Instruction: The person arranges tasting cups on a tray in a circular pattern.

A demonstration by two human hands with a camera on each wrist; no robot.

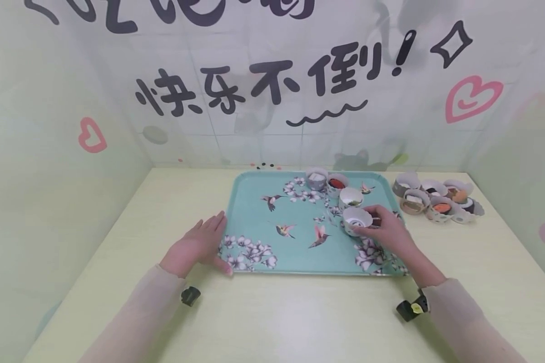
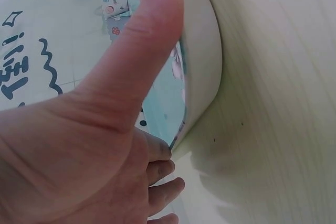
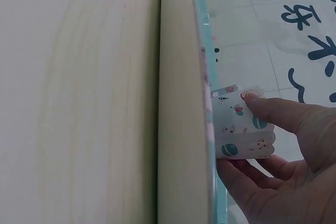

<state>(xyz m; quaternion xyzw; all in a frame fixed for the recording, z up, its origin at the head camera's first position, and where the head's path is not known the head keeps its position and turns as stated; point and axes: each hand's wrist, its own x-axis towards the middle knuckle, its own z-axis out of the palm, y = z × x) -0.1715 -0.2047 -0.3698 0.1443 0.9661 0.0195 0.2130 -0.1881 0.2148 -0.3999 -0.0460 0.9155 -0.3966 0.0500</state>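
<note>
A printed paper cup (image 1: 355, 222) with wavy rim stands on the right part of the light-blue tray (image 1: 250, 217). My right hand (image 1: 390, 232) pinches this cup, thumb on the near side and fingers opposite. Something white with a dark ring lies inside it. In the right wrist view, small prints cover the wall of the paper cup (image 3: 244, 129). Behind it stand a white cup (image 1: 350, 197), a cup with a red piece (image 1: 337, 185) and a grey cup (image 1: 317, 179). My left hand (image 1: 197, 244) rests against the tray's left edge, fingers extended; its thumb (image 2: 144, 40) lies along the rim.
Right of the tray, several filled paper cups (image 1: 441, 209) cluster on the pale table (image 1: 290, 317). A wall sheet (image 1: 254, 116) with dark lettering rises behind the tray. Dark wrist devices (image 1: 409, 308) sit under both forearms.
</note>
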